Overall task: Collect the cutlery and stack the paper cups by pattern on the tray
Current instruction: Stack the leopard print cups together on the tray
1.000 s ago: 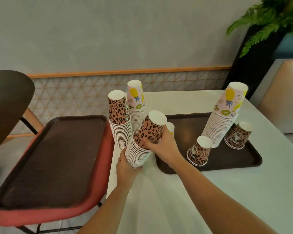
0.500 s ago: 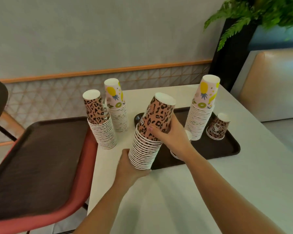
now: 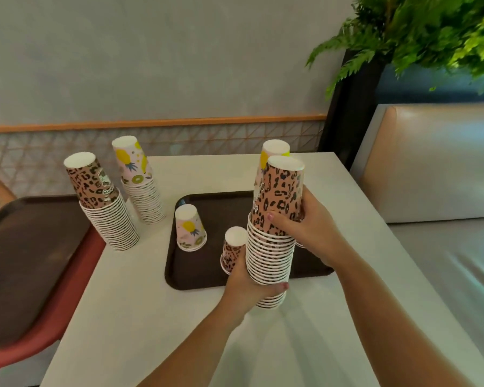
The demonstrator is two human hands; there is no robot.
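I hold a tall leopard-print cup stack [image 3: 274, 219] upright over the front right of the dark tray [image 3: 215, 216]. My left hand [image 3: 249, 283] grips its lower part and my right hand [image 3: 305, 227] grips it higher up. On the tray stand a single upside-down pineapple cup [image 3: 190, 227] and a single leopard cup [image 3: 232, 250]. A pineapple stack [image 3: 274, 148] is mostly hidden behind the held stack. On the table to the left stand a second leopard stack [image 3: 101, 199] and a second pineapple stack [image 3: 137, 177]. No cutlery shows.
A second dark tray [image 3: 20, 263] lies on a red chair seat [image 3: 67, 297] at the left. A beige bench [image 3: 436, 163] runs along the right of the white table [image 3: 291, 344]. A green plant [image 3: 430, 32] hangs at the upper right.
Both hands carried the leopard stack to the right, from the table's left side to above the tray's right part, and set it more upright. The camera view swung right.
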